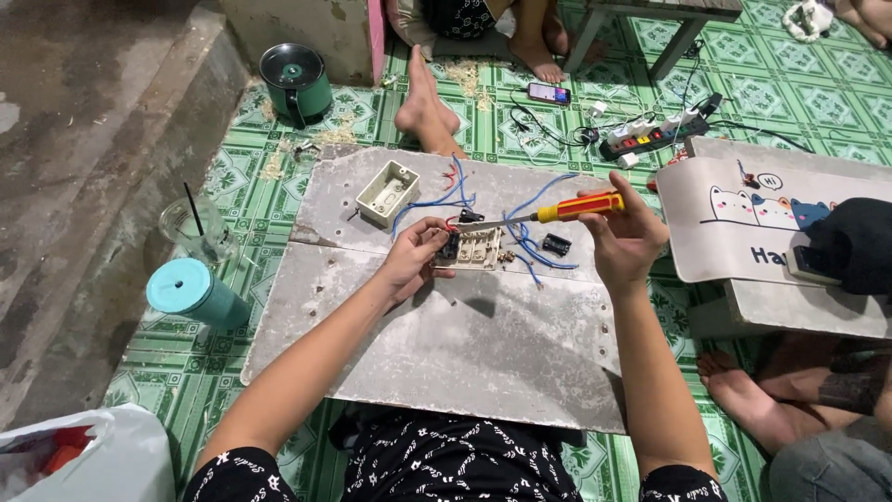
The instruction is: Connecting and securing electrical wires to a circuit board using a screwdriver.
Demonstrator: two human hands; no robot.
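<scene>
On the grey board, I am watching my left hand gripping the switch plate, partly hiding it, while my right hand is pinching the screwdriver.

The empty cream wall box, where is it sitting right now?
In the head view, the cream wall box lies on the grey board, toward its far left corner, beyond the left hand, beside the blue wires.

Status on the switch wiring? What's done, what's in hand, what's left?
Looks done: blue wires already run to the beige switch plate. In hand: left hand steadies the plate, right hand holds a red-and-yellow screwdriver with its tip at the plate's top edge. Left: the beige plastic wall box lies apart and empty on the grey board, plate not yet mounted.
</scene>
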